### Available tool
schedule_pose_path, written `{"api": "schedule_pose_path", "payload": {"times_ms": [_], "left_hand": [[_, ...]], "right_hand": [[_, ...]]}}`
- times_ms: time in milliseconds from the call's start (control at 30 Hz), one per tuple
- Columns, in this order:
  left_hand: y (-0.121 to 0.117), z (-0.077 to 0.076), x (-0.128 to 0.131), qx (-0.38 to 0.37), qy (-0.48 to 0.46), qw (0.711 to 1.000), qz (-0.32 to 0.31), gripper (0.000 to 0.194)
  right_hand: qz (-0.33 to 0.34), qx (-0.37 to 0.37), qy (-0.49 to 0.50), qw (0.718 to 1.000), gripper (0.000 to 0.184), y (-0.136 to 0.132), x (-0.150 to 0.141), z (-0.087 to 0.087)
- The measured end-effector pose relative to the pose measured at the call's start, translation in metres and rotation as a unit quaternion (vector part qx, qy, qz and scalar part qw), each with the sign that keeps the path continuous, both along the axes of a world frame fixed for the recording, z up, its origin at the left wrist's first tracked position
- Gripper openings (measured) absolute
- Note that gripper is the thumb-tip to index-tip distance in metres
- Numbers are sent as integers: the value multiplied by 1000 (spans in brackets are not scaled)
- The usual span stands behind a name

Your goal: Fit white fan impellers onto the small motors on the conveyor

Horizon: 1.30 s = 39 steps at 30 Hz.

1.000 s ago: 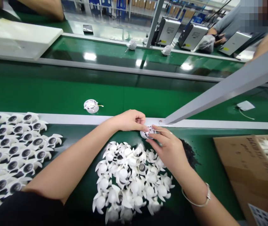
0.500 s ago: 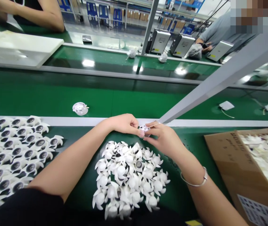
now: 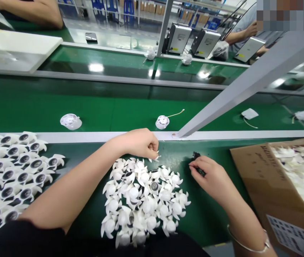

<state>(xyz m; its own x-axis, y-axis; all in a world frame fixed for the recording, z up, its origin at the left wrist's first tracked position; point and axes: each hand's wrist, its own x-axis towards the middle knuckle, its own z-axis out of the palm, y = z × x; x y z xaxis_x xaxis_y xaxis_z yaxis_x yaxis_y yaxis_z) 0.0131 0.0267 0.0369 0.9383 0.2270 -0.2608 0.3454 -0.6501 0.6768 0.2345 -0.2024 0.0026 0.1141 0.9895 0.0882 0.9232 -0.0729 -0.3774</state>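
Observation:
My left hand [image 3: 142, 142] is curled closed just above the near edge of the white rail. White blade tips show under its fingers, so it holds a white fan blade [image 3: 155, 157], mostly hidden. Below it lies a heap of white fan blades [image 3: 146, 205], some showing dark round centres. Further right, my right hand [image 3: 212, 175] has thumb and fingers pinched together beside a small pile of black bits [image 3: 196, 155]; what is between the fingertips is hidden. Beyond the rail, a round white fan housing [image 3: 162, 122] with a thin wire stands on the green belt.
Rows of white fan blades [image 3: 13, 175] cover the left. A cardboard box [image 3: 264, 178] of white parts stands right. A slanted grey post [image 3: 229, 89] rises from the rail [image 3: 98, 137]. Another white housing [image 3: 71, 121] sits on the belt [image 3: 114, 107]. Co-workers sit across.
The white housing that both hands held is now released on the belt beyond the rail. My right hand has moved right and nearer, to the black bits. My left hand has closed on a fan blade.

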Motion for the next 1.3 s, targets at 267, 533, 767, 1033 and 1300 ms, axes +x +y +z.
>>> {"api": "schedule_pose_path", "payload": {"times_ms": [267, 533, 767, 1033, 1300], "left_hand": [[4, -28, 5, 71, -210, 974, -44, 22], [14, -38, 6, -57, -194, 979, -32, 16], [12, -37, 5, -120, -163, 979, 33, 50], [15, -42, 6, -87, -164, 982, 25, 50], [14, -42, 8, -104, -161, 981, 33, 49]], "right_hand": [[138, 1, -194, 971, 24, 11, -3, 0], [83, -45, -186, 978, 13, 31, -15, 8], [67, 8, 52, 996, 9, 84, -53, 17], [138, 30, -188, 972, 10, 108, -63, 8], [191, 76, -293, 934, 19, 86, -83, 12]]}}
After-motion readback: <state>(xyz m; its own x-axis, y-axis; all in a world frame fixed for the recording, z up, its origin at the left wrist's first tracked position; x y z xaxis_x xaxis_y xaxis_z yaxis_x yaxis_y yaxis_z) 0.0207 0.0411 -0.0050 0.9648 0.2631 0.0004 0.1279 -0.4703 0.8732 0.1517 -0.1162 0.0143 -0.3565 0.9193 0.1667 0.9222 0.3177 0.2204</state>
